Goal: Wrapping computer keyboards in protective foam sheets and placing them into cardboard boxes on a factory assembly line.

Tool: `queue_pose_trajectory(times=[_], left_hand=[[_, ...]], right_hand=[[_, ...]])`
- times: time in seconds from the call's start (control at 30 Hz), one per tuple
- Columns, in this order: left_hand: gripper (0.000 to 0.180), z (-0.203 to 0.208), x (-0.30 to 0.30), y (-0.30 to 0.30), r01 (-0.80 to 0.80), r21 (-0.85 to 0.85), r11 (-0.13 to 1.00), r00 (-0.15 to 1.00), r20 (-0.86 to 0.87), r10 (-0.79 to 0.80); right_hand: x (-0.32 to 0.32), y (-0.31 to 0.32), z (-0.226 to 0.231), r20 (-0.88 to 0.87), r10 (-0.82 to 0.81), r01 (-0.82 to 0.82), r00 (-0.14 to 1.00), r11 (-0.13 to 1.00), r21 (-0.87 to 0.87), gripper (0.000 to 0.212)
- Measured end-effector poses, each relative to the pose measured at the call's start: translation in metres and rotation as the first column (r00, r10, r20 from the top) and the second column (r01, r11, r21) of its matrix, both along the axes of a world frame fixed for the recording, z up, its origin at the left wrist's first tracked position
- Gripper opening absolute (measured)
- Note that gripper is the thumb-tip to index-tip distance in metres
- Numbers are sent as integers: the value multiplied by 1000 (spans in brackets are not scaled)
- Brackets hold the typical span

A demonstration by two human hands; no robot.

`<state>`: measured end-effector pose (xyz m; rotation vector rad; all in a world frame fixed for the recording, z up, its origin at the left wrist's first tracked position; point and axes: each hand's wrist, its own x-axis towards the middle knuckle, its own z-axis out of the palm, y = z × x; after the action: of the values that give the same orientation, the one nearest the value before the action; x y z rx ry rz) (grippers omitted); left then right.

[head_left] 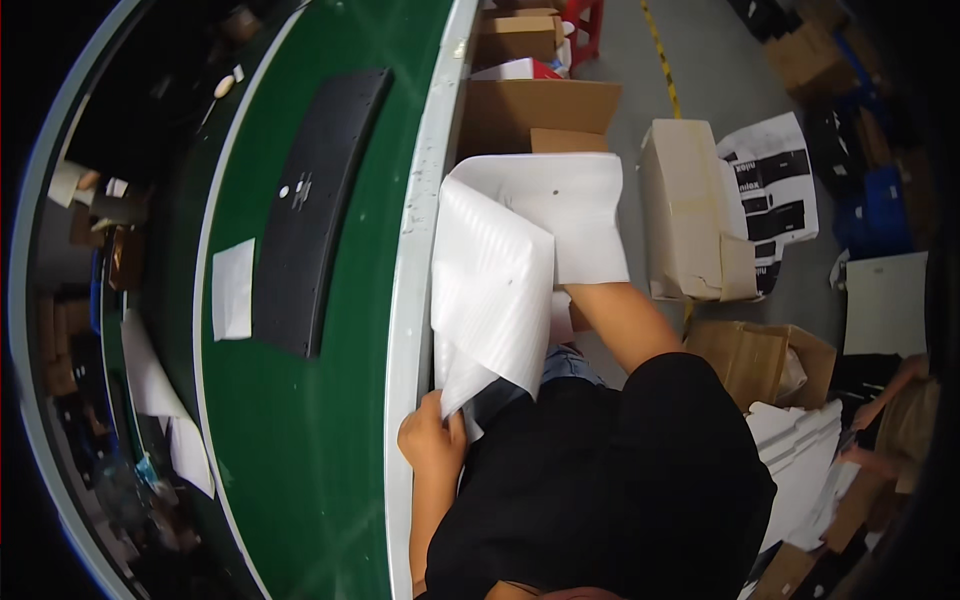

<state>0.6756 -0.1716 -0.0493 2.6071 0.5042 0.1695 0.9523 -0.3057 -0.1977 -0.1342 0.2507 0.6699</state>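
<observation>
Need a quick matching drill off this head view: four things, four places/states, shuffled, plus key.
Things
1. foam sheet
2. dark panel
3. left hand
4. taped tan box

Places/states
A. lying flat on the green belt
B. beside the black-and-white printed sheet
C. white, folded over on itself
D. fingers closed on a thin white edge

Pairs
1-C
2-A
3-D
4-B
</observation>
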Motion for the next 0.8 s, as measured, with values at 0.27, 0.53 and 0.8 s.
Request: queue_pose_trajectory(times=[0.27, 0.53, 0.8], left_hand=[[18, -18, 18, 2, 189, -260, 947, 957, -169, -237], [16, -22, 29, 10, -17, -486, 874, 948, -287, -141], [13, -18, 22, 13, -18, -504, 864, 980, -182, -86]], right_hand=[[64, -35, -174, -172, 113, -189, 979, 827, -529, 34], [116, -35, -203, -659, 189, -680, 728, 322, -659, 30], [54, 3, -167, -80, 816, 160, 572, -206, -965, 34]])
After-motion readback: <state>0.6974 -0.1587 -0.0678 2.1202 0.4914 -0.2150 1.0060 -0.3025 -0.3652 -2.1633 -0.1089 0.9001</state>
